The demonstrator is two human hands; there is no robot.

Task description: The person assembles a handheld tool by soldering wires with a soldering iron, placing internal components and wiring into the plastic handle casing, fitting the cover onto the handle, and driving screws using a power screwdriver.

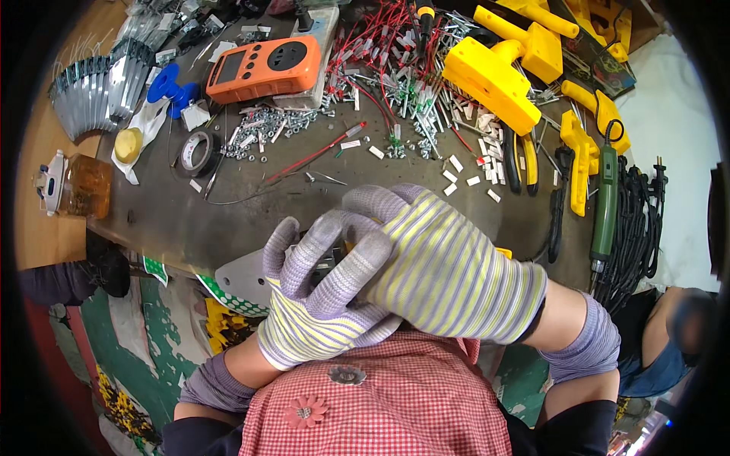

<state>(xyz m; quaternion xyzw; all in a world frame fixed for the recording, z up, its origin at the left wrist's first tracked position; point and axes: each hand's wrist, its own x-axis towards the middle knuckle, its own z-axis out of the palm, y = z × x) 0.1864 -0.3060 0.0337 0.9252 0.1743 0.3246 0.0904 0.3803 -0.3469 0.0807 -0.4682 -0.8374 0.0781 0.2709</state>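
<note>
Both my hands wear striped yellow, white and purple-grey knit gloves and meet at the near table edge. With its fingers curled, my left hand (pixel 323 304) presses against the right. My right hand (pixel 449 270) lies palm down, fingers bent over the left fingertips. From beneath the left hand juts a flat grey plate with small holes (pixel 242 281). A bit of yellow plastic (pixel 503 252) peeks out beyond the right hand. Whether plate and plastic belong to one piece is hidden. What lies between the palms is mostly covered.
Behind the hands are an orange meter (pixel 262 70), a black tape roll (pixel 199 154), scattered nuts (pixel 266 129), red wires (pixel 380 38) and yellow tool housings (pixel 490 83). Yellow-handled pliers (pixel 530 163) and a green soldering iron (pixel 606 201) lie right; a person's arm (pixel 658 334) shows beyond.
</note>
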